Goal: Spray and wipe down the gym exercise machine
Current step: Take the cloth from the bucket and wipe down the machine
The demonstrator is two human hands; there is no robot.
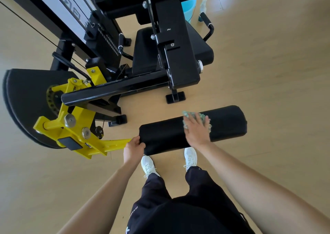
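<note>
A black padded roller (226, 121) of the leg machine lies crosswise in front of me, fixed to a yellow lever arm (114, 144). My left hand (134, 146) grips the roller's left end. My right hand (196, 128) lies flat on top of the roller's middle and presses a green microfibre cloth (187, 115) onto the pad with straight fingers. The cloth's edges show beyond my fingertips. A spray bottle (202, 7) stands on the floor far behind the machine, next to a blue bucket (189, 7).
The machine's black seat (142, 51), frame beam (114, 89) and weight stack column (75, 7) fill the upper left. A black cam disc (25, 105) with yellow brackets sits at left. Side handles (207, 23) stick out by the seat. My white shoes (148, 164) stand on the wooden floor (276, 73) under the roller.
</note>
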